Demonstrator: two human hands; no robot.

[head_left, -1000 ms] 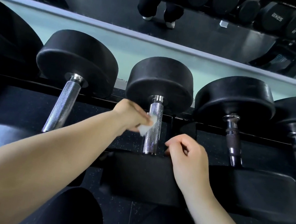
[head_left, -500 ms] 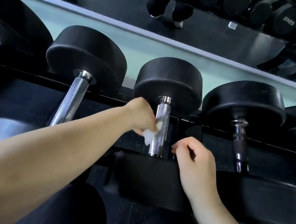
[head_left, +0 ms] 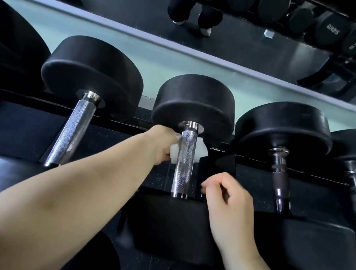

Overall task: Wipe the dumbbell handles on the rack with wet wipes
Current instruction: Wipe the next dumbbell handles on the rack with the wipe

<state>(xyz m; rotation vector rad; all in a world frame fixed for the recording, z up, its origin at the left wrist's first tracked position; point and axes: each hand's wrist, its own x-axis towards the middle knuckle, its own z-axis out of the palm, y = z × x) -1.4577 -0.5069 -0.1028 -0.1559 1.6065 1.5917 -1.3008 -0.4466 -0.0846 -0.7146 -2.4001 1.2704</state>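
Several black dumbbells lie side by side on a dark rack (head_left: 0,126). The middle dumbbell's knurled chrome handle (head_left: 181,177) runs up the centre of the view. My left hand (head_left: 161,142) grips a white wet wipe (head_left: 200,151) against the upper end of that handle; the wipe passes behind the handle and shows on both sides. My right hand (head_left: 229,202) hovers just right of the handle's lower end with fingers loosely curled, holding nothing, above the near black weight head (head_left: 165,225).
A chrome-handled dumbbell (head_left: 70,132) lies to the left, and two with darker contoured handles (head_left: 278,175) lie to the right. A pale ledge and a mirror (head_left: 145,7) stand behind the rack, reflecting more dumbbells and a person's legs.
My left hand has slid the wipe up the handle toward the far weight head, and the wipe now wraps behind the handle. My right hand stays near the lower end.
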